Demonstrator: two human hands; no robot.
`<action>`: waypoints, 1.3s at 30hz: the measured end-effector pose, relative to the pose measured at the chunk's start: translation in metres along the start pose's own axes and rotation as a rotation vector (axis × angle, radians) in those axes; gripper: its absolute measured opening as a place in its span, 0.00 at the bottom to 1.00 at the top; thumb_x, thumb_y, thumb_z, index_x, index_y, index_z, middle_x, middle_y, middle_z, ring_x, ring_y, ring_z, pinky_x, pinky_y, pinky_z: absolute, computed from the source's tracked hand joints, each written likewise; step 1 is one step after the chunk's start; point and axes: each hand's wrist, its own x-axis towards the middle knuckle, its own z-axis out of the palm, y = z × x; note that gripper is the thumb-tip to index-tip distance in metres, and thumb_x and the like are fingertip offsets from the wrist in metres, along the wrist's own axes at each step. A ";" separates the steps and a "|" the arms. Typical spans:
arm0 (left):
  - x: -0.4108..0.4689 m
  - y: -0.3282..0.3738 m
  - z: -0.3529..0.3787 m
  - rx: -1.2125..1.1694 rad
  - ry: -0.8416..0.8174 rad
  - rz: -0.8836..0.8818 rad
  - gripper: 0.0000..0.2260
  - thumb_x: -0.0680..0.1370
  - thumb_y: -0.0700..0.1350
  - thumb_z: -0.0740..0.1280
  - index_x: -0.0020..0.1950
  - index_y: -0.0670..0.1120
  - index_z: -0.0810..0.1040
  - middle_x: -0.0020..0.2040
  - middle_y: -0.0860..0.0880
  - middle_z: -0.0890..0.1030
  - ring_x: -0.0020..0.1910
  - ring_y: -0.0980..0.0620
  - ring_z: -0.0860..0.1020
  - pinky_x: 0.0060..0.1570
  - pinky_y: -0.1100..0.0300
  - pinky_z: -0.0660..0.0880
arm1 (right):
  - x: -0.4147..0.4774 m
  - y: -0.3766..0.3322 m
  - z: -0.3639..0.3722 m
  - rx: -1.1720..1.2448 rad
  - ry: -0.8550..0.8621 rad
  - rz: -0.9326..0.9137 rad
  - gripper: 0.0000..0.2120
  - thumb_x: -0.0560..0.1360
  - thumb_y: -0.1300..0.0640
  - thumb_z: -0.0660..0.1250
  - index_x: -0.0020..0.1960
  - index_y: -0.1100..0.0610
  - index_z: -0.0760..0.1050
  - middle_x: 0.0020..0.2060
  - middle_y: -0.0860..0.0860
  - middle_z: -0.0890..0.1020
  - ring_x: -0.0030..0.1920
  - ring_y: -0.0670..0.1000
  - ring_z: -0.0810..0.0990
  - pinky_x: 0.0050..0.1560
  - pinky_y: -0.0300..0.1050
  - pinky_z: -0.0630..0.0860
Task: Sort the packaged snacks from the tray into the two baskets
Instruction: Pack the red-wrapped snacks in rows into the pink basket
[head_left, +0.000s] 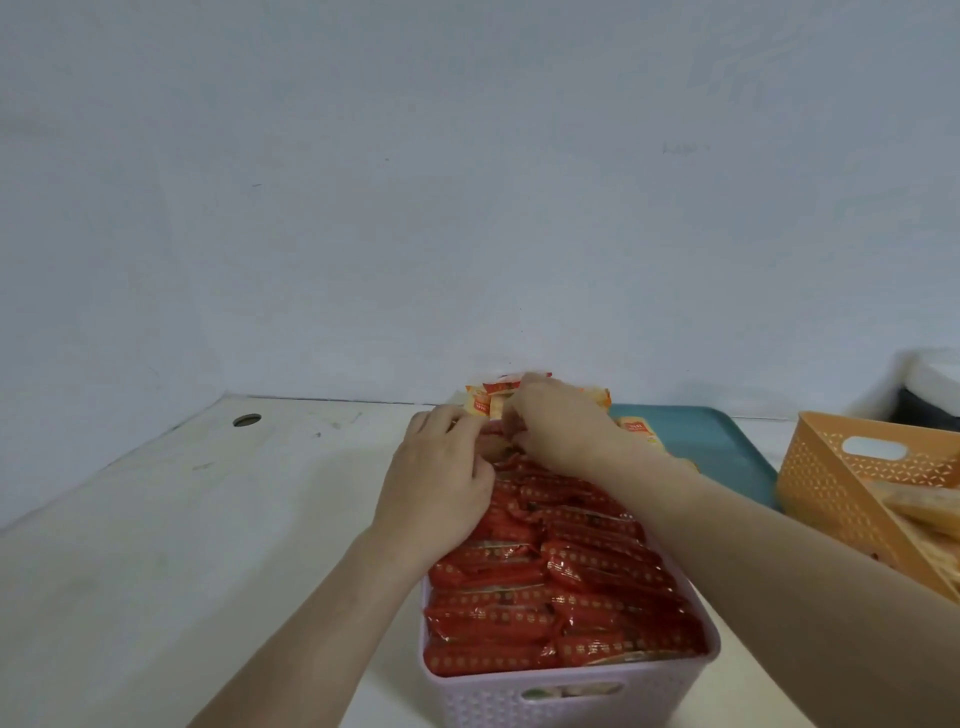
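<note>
Head view: lilac basket (571, 696) sitting nearest, crammed with red packets (545, 597). At its far end, left hand (441, 478) and right hand (566, 431) are curling fingers (457, 422) onto red packets, gripping them. Film probably light, crinkly and slippery, so pinching sealed ends looks safest. Beyond, yellow packets (641, 431) lying on tray (727, 447); orange basket (831, 483) at right.

Before you, glossy crinkled film on the red snack packets (561, 587), matt textured plastic lilac basket (519, 701), perforated plastic orange basket (831, 483) right, smooth teal tray (717, 447), scuffed matt table (208, 519).
</note>
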 end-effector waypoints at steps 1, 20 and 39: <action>0.001 -0.001 0.000 -0.015 -0.015 -0.011 0.19 0.77 0.42 0.60 0.67 0.48 0.73 0.65 0.52 0.73 0.65 0.51 0.67 0.64 0.57 0.66 | -0.001 -0.002 0.002 0.002 -0.004 -0.016 0.09 0.75 0.62 0.65 0.51 0.54 0.81 0.56 0.54 0.74 0.52 0.57 0.78 0.52 0.53 0.77; -0.016 0.002 -0.030 -0.178 -0.128 -0.250 0.19 0.81 0.51 0.58 0.72 0.52 0.68 0.73 0.53 0.66 0.73 0.51 0.59 0.69 0.54 0.57 | -0.050 0.024 -0.006 0.083 -0.041 0.045 0.20 0.80 0.42 0.51 0.67 0.45 0.72 0.66 0.44 0.74 0.69 0.50 0.68 0.65 0.58 0.66; -0.098 0.024 -0.050 -1.084 -0.263 -0.580 0.18 0.81 0.36 0.56 0.60 0.54 0.79 0.52 0.50 0.85 0.51 0.50 0.84 0.46 0.55 0.77 | -0.122 0.008 -0.013 0.619 -0.099 0.505 0.14 0.79 0.59 0.53 0.50 0.60 0.78 0.45 0.56 0.83 0.45 0.54 0.81 0.43 0.46 0.78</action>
